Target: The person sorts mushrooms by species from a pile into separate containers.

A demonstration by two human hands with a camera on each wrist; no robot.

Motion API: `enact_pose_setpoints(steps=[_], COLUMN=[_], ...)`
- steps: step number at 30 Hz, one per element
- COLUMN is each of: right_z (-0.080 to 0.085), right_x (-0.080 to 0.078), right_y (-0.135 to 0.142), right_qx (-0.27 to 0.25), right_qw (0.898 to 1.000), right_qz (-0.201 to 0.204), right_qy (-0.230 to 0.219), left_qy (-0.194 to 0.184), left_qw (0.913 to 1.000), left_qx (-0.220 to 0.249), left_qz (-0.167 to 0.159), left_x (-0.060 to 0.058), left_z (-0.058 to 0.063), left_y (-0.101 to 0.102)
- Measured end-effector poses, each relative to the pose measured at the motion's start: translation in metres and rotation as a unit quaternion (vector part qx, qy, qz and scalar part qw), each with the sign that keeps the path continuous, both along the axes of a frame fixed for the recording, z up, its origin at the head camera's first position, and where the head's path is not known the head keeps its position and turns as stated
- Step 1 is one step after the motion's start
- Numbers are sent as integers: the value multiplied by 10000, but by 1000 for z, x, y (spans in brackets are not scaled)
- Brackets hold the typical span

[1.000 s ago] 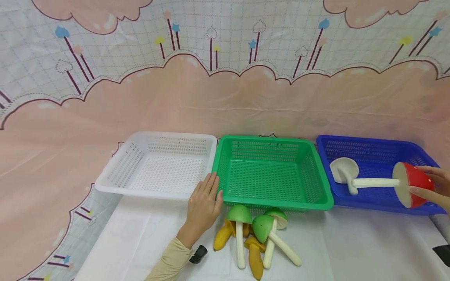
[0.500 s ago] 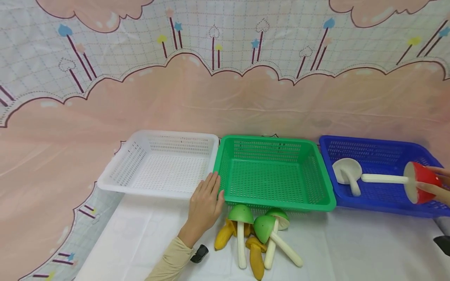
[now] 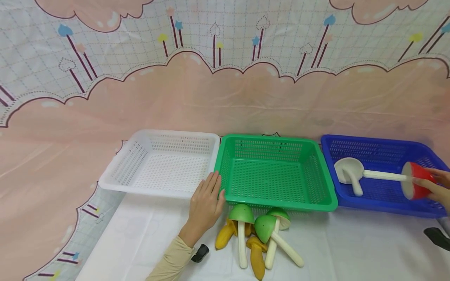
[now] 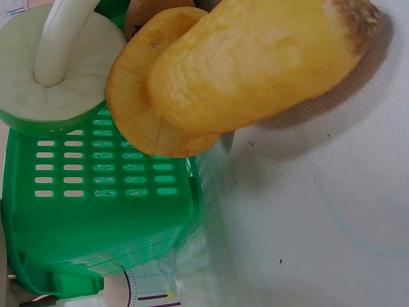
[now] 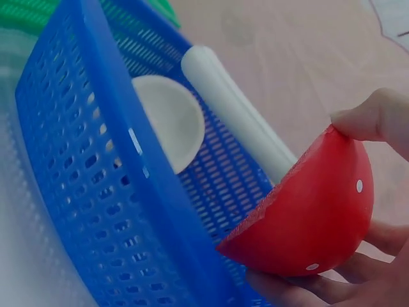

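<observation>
Right grip [image 3: 440, 189] holds a red mushroom [image 5: 294, 198] sideways, blue basket [image 3: 381, 205] beneath.
It is curled partway round the cap [image 3: 420, 171]; the stem [image 3: 384, 175] points left of the grip. Probably light, stiff and smooth; the cap seems the surest hold. Left grip [image 3: 204, 208] lies flat, nothing held, beside the green basket [image 3: 281, 205].

You are displaying a red-capped mushroom [image 5: 319, 201], white-dotted and cream-stemmed, against a blue basket [image 3: 386, 205], where an off-white mushroom [image 3: 346, 169] is showing its underside. Your sleeve [image 3: 172, 261] is showing beige. A white basket [image 3: 172, 168] and a green basket [image 3: 267, 177] are standing out in solid colour; green-capped mushrooms [image 3: 264, 228] are showing pale stems, and a golden-yellow mushroom [image 4: 249, 70] is revealing a brown tip. Behind the white tablecloth [image 3: 351, 249], a cloud-patterned backdrop [image 3: 225, 105] is pairing peach with blue-gridded white, maroon outlines and blue, yellow and pink accents.
</observation>
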State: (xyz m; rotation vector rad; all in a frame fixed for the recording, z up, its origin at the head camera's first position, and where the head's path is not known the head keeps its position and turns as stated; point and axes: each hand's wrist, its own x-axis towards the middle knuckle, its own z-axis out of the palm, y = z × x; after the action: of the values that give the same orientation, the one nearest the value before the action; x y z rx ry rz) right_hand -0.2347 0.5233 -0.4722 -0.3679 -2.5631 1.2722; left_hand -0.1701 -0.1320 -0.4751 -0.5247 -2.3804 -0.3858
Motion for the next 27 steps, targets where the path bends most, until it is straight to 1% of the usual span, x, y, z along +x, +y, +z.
enact_pose_setpoints(steps=[2,7,9,12,13,14,15,16,22,24,25,27], right_z=[-13,-24,-24,-34,-34,-31,-29,-23,39,49,51,51], right_x=[-8,-11,-11,-13,-12,-10,-8,-5,23,29,31,33], right_y=[12,17,16,18,16,12,6,-3,-74,-87,-91,-96], right_qx=[88,593,511,585,584,550,666,697,1030,1261,1364,1577], right_qw=[9997,9961,9956,9944,9941,9943,9933,9927,9829,9793,9785,9783], right_qz=[-126,-163,-81,-152,-155,-110,-143,-146,0,48,85,251], right_qy=[-171,-632,-775,-869,-896,-908,-937,-972,-1529,-1581,-1546,-1323], left_qy=[7,15,19,27,32,27,25,21,11,-6,-16,-49], left_qw=[10000,10000,10000,10000,10000,10000,10000,10000,10000,10000,10000,10000], left_qx=[-3,0,2,9,8,12,12,7,-7,-12,-9,-6], left_qz=[-7,-16,-14,-18,-22,-26,-27,-24,29,45,43,38], left_x=[0,1,1,0,0,0,0,0,1,1,1,1], left_z=[0,0,0,0,0,0,0,0,-1,-1,-1,0], left_y=[0,0,0,0,0,0,-1,-1,-2,-1,-1,-1])
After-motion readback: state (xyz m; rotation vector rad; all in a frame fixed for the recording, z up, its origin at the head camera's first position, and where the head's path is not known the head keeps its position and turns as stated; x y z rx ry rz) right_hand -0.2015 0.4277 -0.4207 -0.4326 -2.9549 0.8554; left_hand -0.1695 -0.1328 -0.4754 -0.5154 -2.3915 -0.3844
